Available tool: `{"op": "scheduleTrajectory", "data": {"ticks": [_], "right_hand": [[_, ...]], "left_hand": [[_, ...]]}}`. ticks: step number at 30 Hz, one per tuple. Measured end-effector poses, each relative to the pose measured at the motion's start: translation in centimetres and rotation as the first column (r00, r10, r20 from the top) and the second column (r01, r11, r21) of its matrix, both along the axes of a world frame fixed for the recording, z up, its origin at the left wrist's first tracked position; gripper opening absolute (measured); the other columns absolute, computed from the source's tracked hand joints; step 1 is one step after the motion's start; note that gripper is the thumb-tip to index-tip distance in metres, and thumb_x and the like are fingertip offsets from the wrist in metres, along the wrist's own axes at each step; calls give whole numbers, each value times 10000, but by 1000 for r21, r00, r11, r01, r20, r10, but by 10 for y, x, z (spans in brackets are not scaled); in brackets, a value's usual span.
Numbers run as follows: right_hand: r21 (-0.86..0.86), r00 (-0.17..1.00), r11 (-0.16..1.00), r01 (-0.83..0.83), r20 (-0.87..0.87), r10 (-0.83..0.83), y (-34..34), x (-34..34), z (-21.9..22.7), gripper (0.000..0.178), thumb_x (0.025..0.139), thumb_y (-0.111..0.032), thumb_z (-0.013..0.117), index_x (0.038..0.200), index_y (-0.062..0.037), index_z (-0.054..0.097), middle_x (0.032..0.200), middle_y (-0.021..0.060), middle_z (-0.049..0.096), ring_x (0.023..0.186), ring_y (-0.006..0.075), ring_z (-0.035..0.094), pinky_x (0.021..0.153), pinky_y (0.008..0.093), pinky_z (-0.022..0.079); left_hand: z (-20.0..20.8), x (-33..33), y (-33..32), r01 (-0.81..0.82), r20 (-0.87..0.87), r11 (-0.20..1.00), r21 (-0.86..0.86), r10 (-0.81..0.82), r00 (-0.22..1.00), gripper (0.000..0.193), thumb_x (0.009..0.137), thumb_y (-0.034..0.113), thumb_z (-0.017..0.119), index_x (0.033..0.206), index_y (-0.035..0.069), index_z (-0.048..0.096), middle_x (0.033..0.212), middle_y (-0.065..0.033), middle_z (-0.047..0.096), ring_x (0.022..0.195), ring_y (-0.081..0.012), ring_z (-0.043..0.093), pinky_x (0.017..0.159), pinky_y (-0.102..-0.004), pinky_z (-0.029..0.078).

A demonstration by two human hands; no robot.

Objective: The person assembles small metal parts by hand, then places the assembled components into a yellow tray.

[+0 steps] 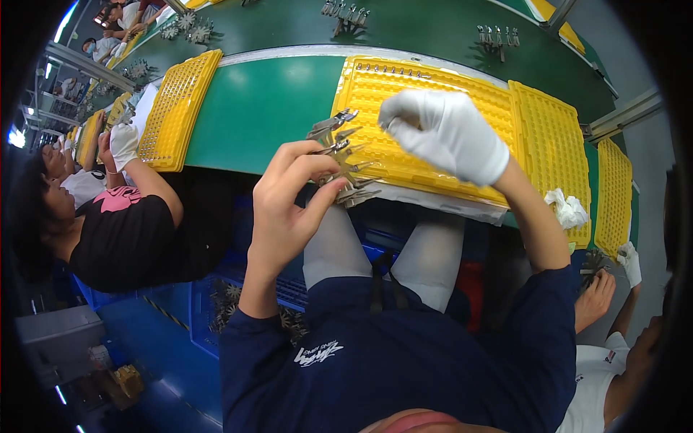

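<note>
My bare left hand (pixel 292 198) grips a metal rack (pixel 346 162) with several flat, pointed prongs. Small shiny pieces sit on some of its upper prongs. To the right of it, my right hand (pixel 451 137), in a white glove, hovers over a yellow tray (pixel 462 85). Its thumb and fingertips are curled together; whatever they pinch, if anything, is too small or hidden to make out. Along the tray's far edge lies a row of small shiny metal parts (pixel 390 71). Rows of moulded pockets cover the rest of the tray.
More yellow trays stand left (pixel 179 108) and right (pixel 552 137) on the green table (pixel 263 108). A crumpled white cloth (pixel 567 209) lies at the right. Loaded metal racks (pixel 498 40) stand farther back. Co-workers sit close on both sides; a blue crate (pixel 206 310) is below left.
</note>
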State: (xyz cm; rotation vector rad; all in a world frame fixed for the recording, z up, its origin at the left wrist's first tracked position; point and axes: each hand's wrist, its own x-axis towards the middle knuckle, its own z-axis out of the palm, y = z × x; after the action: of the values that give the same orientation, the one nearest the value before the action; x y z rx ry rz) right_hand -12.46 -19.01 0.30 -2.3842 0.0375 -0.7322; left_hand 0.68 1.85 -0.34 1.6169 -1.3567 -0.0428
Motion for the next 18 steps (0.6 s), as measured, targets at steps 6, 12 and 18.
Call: {"op": "scheduleTrajectory", "data": {"ticks": [6,12,18], "right_hand": [[24,998,998,-57,8,57,40,-19,11,144,846,-17,676,988,-33,697,854,153,692,766,303,687,698,348,550],[9,998,1000,-1,70,0,41,-20,9,162,825,-10,695,982,-48,696,860,128,699,770,284,693,689,341,550],[-60,998,998,-12,68,16,41,-24,12,160,819,-29,714,974,-61,686,855,115,690,774,292,683,682,352,545]], "left_hand": [[3,-12,-6,-81,0,996,46,81,997,149,767,-35,758,914,-14,743,990,-118,651,793,-155,627,728,-267,493],[5,-13,-4,-77,37,996,48,75,996,144,766,-29,765,908,-20,745,912,-104,678,735,-147,639,663,-254,489],[7,-16,-6,0,60,1000,19,-1,998,124,786,-42,752,910,-28,741,805,-91,673,699,-148,641,620,-254,486]]}}
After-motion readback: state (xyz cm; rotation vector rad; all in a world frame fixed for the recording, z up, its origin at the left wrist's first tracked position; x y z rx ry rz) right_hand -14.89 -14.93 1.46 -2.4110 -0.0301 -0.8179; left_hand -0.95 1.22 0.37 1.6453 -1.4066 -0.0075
